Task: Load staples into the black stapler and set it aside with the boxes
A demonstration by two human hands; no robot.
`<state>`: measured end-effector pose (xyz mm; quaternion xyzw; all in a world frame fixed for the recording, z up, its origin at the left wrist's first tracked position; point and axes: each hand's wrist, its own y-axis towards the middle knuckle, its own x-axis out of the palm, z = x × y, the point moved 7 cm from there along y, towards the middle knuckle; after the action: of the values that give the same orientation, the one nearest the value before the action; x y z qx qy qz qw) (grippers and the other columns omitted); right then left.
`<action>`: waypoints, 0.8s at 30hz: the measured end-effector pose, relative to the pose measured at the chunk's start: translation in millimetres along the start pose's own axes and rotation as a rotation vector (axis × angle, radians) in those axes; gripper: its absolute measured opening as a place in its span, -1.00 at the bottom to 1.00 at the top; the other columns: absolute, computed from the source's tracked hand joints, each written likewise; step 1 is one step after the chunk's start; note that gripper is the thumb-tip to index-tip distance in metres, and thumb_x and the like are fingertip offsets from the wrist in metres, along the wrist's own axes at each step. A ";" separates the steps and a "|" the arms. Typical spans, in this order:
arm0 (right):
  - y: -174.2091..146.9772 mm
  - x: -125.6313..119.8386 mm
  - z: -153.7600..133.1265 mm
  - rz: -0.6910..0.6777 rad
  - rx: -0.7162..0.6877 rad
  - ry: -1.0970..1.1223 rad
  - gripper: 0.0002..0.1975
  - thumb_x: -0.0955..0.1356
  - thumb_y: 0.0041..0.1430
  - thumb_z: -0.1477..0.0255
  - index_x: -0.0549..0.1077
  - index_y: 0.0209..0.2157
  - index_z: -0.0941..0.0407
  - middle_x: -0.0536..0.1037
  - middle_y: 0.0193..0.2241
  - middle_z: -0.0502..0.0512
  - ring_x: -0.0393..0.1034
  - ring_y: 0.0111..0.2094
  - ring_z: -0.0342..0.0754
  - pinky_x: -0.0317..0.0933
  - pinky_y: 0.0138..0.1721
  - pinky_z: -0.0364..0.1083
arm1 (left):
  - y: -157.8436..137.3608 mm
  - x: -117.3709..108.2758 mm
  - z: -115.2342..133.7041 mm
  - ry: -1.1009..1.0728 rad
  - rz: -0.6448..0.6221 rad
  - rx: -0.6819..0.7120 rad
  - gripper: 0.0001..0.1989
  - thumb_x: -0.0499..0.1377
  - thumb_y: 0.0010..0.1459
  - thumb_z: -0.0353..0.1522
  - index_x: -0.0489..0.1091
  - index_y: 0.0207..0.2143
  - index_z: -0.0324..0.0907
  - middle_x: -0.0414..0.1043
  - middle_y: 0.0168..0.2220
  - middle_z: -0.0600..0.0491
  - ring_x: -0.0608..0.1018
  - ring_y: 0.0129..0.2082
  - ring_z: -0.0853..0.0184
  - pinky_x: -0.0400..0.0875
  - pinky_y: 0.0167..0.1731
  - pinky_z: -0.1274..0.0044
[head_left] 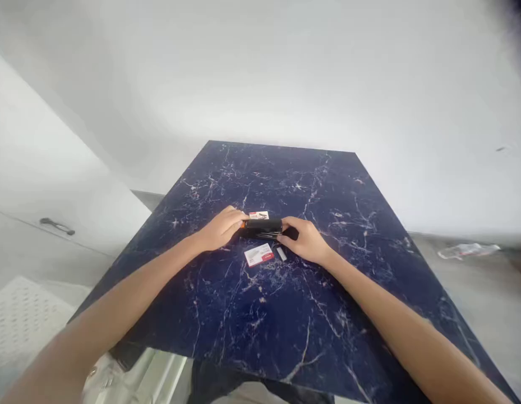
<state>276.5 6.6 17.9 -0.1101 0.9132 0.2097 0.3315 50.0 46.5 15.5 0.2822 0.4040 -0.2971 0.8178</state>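
A black stapler lies crosswise on the blue marbled table, with a thin silvery line along its near side. My left hand is closed on its left end, where a bit of orange shows by the fingertips. My right hand grips the right end between thumb and fingers. Just nearer to me are a small white and red box and a short silvery strip, perhaps staples. Behind the stapler, another white and red packet is partly hidden.
The dark blue table has white veins and reaches to a pale wall. A white cabinet front with a dark handle is on the left. On the right, beyond the table edge, lies a clear plastic wrapper.
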 end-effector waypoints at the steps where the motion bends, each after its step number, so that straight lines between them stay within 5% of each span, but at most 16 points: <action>1: -0.5 -2.0 0.0 -0.004 -0.012 0.007 -0.83 0.42 0.13 0.49 0.50 -0.19 0.07 0.60 -0.32 0.01 0.52 -0.27 -0.01 0.33 -0.15 -0.06 | 0.1 -0.6 0.7 0.002 0.004 0.001 -0.64 -0.14 0.49 -0.30 0.41 0.04 -0.17 0.47 -0.03 -0.11 0.40 -0.04 0.13 0.36 0.01 0.26; 15: -10.4 -9.5 -10.6 0.057 -0.212 -0.198 -0.96 0.37 0.22 0.46 0.43 -0.34 0.08 0.57 -0.24 0.12 0.45 -0.24 0.02 0.31 -0.17 -0.01 | -1.6 -3.7 9.2 0.033 -0.028 -0.005 -0.66 0.02 0.43 -0.20 0.42 0.07 -0.18 0.50 -0.01 -0.11 0.42 0.04 0.09 0.38 0.02 0.25; 20: -11.1 -26.8 -0.6 0.274 -0.142 -0.424 -0.64 0.25 0.42 0.42 0.37 -0.51 0.08 0.51 -0.44 0.09 0.36 -0.38 -0.02 0.23 -0.24 -0.01 | -0.5 -4.5 12.6 0.032 -0.018 -0.008 -0.65 0.04 0.41 -0.18 0.44 0.05 -0.17 0.51 -0.02 -0.11 0.43 0.02 0.09 0.40 0.00 0.26; 24: -13.9 -32.7 -7.3 0.328 -0.211 -0.474 -0.59 0.23 0.44 0.43 0.34 -0.56 0.09 0.44 -0.51 0.07 0.29 -0.44 -0.06 0.18 -0.29 -0.03 | -0.9 -3.1 11.6 0.045 -0.025 -0.005 -0.64 0.05 0.42 -0.17 0.44 0.08 -0.17 0.52 -0.01 -0.10 0.43 0.04 0.09 0.40 0.01 0.25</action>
<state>301.8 -7.0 40.0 0.0571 0.7893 0.3741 0.4835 53.5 38.6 23.9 0.2817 0.4266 -0.3001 0.8054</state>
